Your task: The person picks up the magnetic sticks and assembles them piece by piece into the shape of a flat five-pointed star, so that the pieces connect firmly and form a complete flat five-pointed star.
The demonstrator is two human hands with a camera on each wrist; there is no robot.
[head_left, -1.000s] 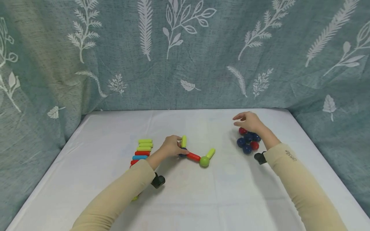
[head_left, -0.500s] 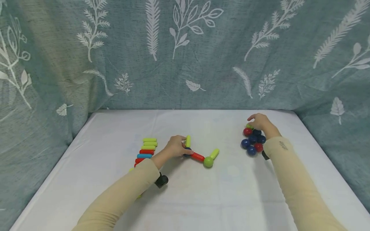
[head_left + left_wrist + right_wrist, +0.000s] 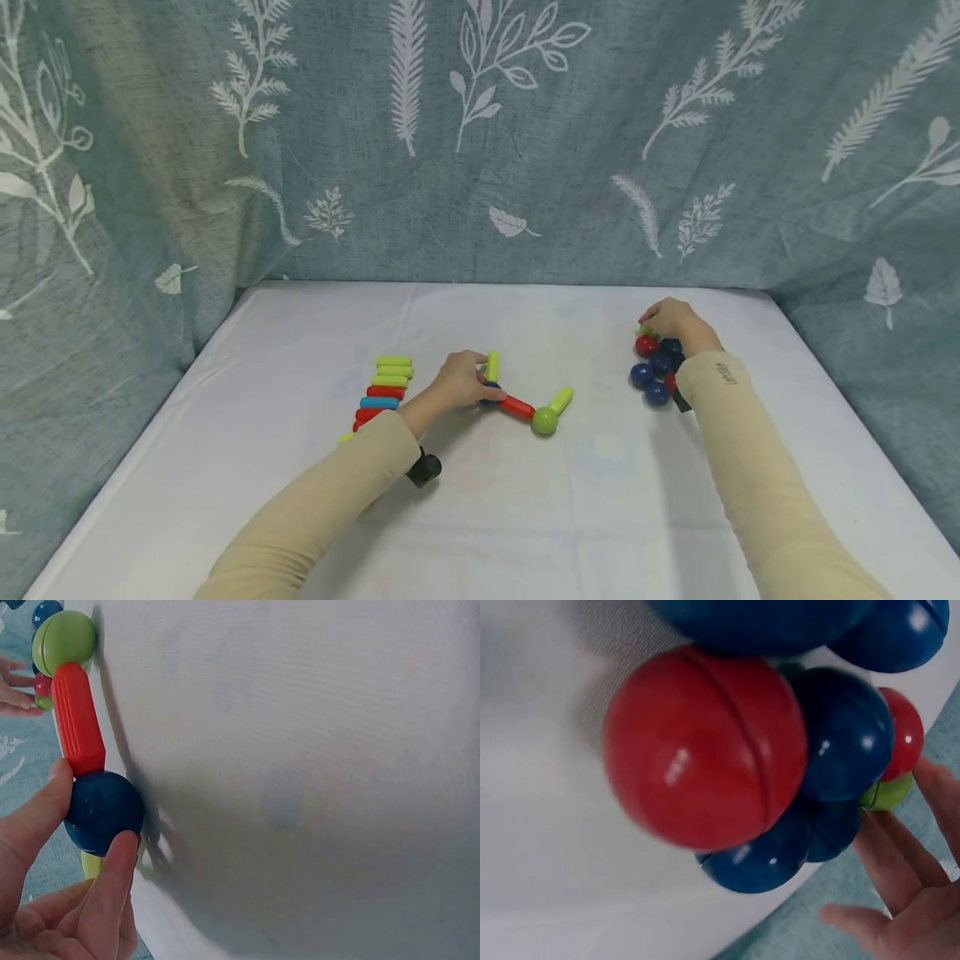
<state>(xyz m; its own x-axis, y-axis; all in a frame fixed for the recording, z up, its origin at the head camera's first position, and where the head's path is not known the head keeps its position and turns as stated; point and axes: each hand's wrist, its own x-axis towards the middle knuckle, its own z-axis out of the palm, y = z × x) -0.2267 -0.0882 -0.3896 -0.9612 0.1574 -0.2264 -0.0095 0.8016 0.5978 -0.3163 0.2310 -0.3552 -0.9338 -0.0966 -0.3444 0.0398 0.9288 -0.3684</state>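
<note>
My left hand (image 3: 457,382) pinches a blue ball (image 3: 103,814) between thumb and fingers. A red stick (image 3: 77,716) links that ball to a green ball (image 3: 544,421), from which a yellow-green stick (image 3: 562,398) points up and right. Another yellow-green stick (image 3: 492,367) stands out from the held blue ball on its far side. Over at the right, my right hand (image 3: 673,321) reaches over a cluster of balls, its thumb and fingertips on either side of a small green ball (image 3: 891,793). That ball touches a red ball (image 3: 647,346) at the cluster's far end.
Several blue balls (image 3: 642,375) and another red ball (image 3: 705,750) sit bunched by the right wrist. A row of yellow-green, red and blue sticks (image 3: 380,403) lies left of the left hand, partly behind the sleeve. A patterned curtain (image 3: 450,208) hangs behind the white table (image 3: 600,500).
My right hand has come down from above the cluster onto the green ball at its far end. The left hand keeps its grip on the blue ball. The head view has shifted slightly.
</note>
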